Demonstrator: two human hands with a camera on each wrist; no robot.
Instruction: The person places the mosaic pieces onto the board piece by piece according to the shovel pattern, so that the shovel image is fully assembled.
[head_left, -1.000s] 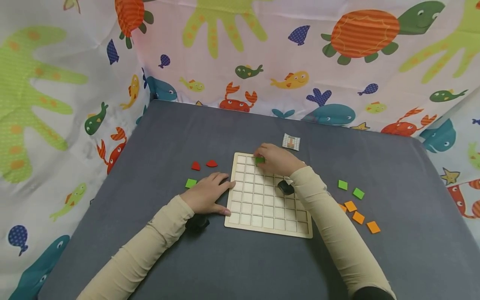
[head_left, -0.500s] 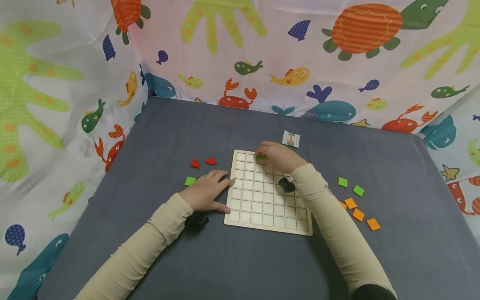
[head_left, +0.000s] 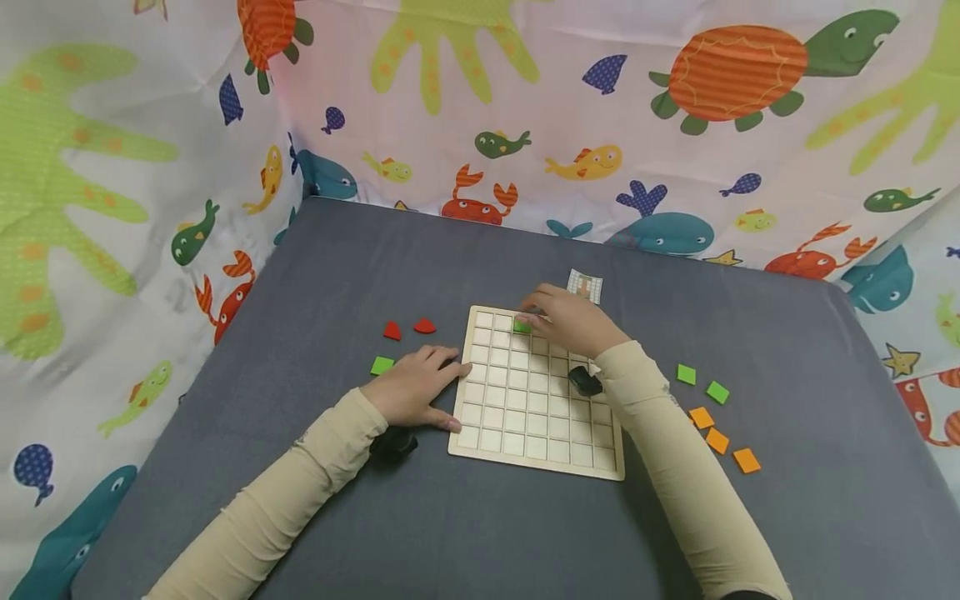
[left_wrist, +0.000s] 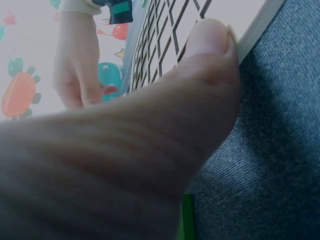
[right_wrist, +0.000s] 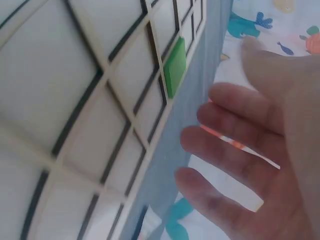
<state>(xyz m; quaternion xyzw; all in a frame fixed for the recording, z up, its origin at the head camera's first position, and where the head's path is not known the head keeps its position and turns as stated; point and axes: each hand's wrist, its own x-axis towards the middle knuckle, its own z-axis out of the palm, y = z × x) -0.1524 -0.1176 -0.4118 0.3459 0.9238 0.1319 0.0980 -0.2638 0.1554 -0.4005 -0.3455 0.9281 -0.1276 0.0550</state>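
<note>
A wooden grid board (head_left: 517,400) lies on the grey table. At its far edge a green square tile (head_left: 522,327) sits in one of the cells. My right hand (head_left: 576,321) is over the far part of the board, beside that tile. The right wrist view shows its fingers loosely extended, apart from the green tile (right_wrist: 175,67) and holding nothing. My left hand (head_left: 412,387) rests against the board's left edge with fingers spread. In the left wrist view its thumb (left_wrist: 210,55) lies on the board's rim.
Left of the board lie two red pieces (head_left: 424,326) and a green tile (head_left: 382,365). To the right are two green tiles (head_left: 686,373) and several orange tiles (head_left: 717,441). A small printed card (head_left: 585,286) lies behind the board, and a patterned cloth (head_left: 420,108) hangs at the back.
My right hand has let go of the green tile, now in the far-edge cell, and has shifted slightly right with fingers loosened. My left hand has stayed at the board's edge.
</note>
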